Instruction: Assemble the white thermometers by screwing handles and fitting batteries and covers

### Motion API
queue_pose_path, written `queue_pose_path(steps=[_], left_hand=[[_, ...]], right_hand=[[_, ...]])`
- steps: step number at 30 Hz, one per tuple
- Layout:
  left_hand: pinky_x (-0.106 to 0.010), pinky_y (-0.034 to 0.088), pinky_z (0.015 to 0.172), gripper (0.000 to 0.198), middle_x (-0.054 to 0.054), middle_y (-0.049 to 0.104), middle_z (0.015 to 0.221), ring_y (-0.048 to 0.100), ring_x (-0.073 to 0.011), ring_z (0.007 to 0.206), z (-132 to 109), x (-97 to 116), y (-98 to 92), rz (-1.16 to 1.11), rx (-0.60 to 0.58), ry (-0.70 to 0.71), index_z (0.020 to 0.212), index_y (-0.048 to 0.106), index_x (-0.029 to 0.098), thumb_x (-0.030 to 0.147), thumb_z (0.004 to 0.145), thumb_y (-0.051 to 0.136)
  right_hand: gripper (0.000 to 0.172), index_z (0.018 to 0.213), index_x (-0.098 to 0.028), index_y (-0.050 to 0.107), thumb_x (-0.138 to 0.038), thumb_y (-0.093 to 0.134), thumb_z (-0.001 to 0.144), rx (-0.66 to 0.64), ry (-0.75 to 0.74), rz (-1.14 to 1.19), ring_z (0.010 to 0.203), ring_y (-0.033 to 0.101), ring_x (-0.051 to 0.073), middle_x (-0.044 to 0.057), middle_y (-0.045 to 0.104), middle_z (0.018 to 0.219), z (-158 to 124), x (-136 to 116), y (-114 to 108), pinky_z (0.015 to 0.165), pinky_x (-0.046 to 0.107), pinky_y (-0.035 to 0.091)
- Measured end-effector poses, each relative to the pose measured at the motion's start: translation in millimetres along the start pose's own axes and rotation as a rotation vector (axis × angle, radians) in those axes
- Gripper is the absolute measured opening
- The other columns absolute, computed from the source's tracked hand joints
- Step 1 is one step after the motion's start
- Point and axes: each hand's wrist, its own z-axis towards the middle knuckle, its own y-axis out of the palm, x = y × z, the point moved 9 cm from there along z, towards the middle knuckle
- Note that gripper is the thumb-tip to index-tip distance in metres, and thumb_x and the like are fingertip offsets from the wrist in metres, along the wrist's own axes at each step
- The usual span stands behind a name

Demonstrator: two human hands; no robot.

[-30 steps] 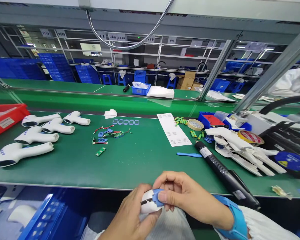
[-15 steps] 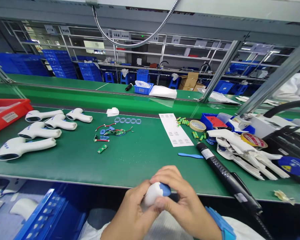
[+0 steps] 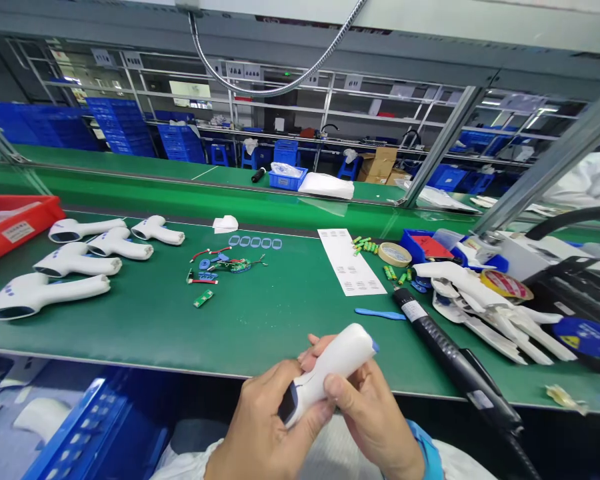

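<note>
Over the front edge of the bench, a white handheld thermometer (image 3: 337,367) is held between both hands, tilted with its blue-tipped end up and to the right. My left hand (image 3: 267,417) is wrapped round the lower end, by a dark window. My right hand (image 3: 375,407) grips the handle from the right, thumb on top; part of its fingers is hidden behind the white body. Beyond the hands lie a blue pry stick (image 3: 380,313) and a black electric screwdriver (image 3: 455,360).
Several white pistol-shaped housings (image 3: 75,257) lie at left by a red bin (image 3: 20,230). Circuit boards with wires (image 3: 230,265) and blue frames (image 3: 255,242) sit mid-bench. Right are a label sheet (image 3: 353,263), batteries (image 3: 365,245), a tape roll (image 3: 394,254) and white shell pieces (image 3: 480,300).
The thermometer has been turned from end-on to lengthwise, so its long white handle and dark window show. Both hands have shifted their grip round it.
</note>
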Motion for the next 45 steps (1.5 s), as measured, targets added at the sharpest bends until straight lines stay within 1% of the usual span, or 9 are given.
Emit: queue_pose_path(steps=[7,10,19,23,28,34,39,42,45], left_hand=[[-0.021,0.043,0.074,0.027,0.001,0.065,0.102,0.059,-0.0166,0.085,22.4,6.4,0.4,-0.004,-0.12,-0.004,0.106,0.057,0.027,0.036,0.081,0.062],[-0.021,0.042,0.07,0.024,0.001,0.064,0.094,0.057,-0.0154,0.079,26.9,8.0,2.6,-0.047,-0.147,-0.009,0.105,0.056,0.026,0.036,0.083,0.058],[-0.023,0.042,0.076,0.02,-0.003,0.062,0.098,0.057,-0.0172,0.086,32.4,5.5,4.5,-0.025,0.052,0.088,0.106,0.054,0.022,0.029,0.087,0.052],[-0.022,0.044,0.069,0.02,-0.001,0.063,0.094,0.058,-0.0151,0.078,38.6,6.2,6.0,0.048,-0.032,0.018,0.103,0.055,0.024,0.035,0.087,0.054],[-0.03,0.046,0.086,0.024,-0.005,0.063,0.108,0.058,-0.0189,0.1,41.0,22.7,-11.1,0.326,0.065,0.386,0.11,0.052,0.022,0.024,0.086,0.056],[-0.037,0.042,0.1,0.034,-0.01,0.059,0.121,0.049,-0.0214,0.118,38.0,11.3,2.7,0.697,0.093,0.715,0.117,0.051,0.014,0.005,0.086,0.041],[-0.034,0.039,0.103,0.034,-0.011,0.062,0.116,0.052,-0.022,0.116,36.6,7.3,8.5,0.85,0.151,0.86,0.112,0.056,0.011,0.001,0.084,0.04],[-0.036,0.039,0.103,0.031,-0.012,0.062,0.116,0.053,-0.0233,0.115,38.3,3.2,12.6,0.915,0.137,0.885,0.11,0.058,0.011,0.003,0.085,0.042],[-0.037,0.044,0.1,0.029,-0.011,0.06,0.119,0.052,-0.0236,0.116,39.1,0.3,17.2,0.951,0.095,0.867,0.112,0.057,0.013,0.007,0.086,0.043]], right_hand=[[0.034,0.096,-0.022,0.058,-0.042,0.072,0.071,-0.009,-0.062,-0.056,0.096,0.06,0.022,0.006,0.066,0.097,5.9,-24.1,-13.4,0.084,0.036,0.05],[0.032,0.101,-0.024,0.057,-0.037,0.071,0.074,-0.036,-0.107,-0.07,0.098,0.06,0.02,0.005,0.065,0.1,3.5,-26.6,-11.8,0.083,0.033,0.05],[0.028,0.097,-0.022,0.056,-0.039,0.067,0.077,0.156,-0.167,-0.026,0.106,0.059,0.023,0.004,0.068,0.091,14.2,-2.0,-20.8,0.097,0.041,0.042],[0.028,0.097,-0.021,0.058,-0.037,0.069,0.076,0.099,-0.1,-0.038,0.106,0.058,0.022,0.006,0.067,0.099,17.6,-11.2,-25.6,0.091,0.037,0.045],[0.035,0.107,-0.025,0.057,-0.041,0.067,0.077,0.125,-0.099,-0.141,0.099,0.059,0.018,0.006,0.063,0.113,1.2,-34.1,-45.7,0.083,0.028,0.048],[0.035,0.113,-0.023,0.057,-0.036,0.062,0.08,0.069,0.086,-0.623,0.091,0.063,0.02,0.006,0.064,0.105,-28.4,-48.1,-83.6,0.08,0.032,0.052],[0.021,0.104,-0.02,0.061,-0.025,0.049,0.087,0.216,-0.269,-1.517,0.087,0.064,0.022,0.01,0.066,0.098,-42.5,-126.5,-154.5,0.076,0.035,0.055],[0.043,0.114,-0.02,0.057,-0.001,0.035,0.082,-0.062,-0.451,-2.034,0.092,0.064,0.026,0.014,0.063,0.109,-39.1,-127.7,-163.2,0.072,0.042,0.055],[0.06,0.12,-0.023,0.054,0.008,0.033,0.073,-0.492,-0.524,-2.247,0.104,0.059,0.028,0.014,0.056,0.124,-36.3,-99.3,-161.2,0.075,0.044,0.054]])
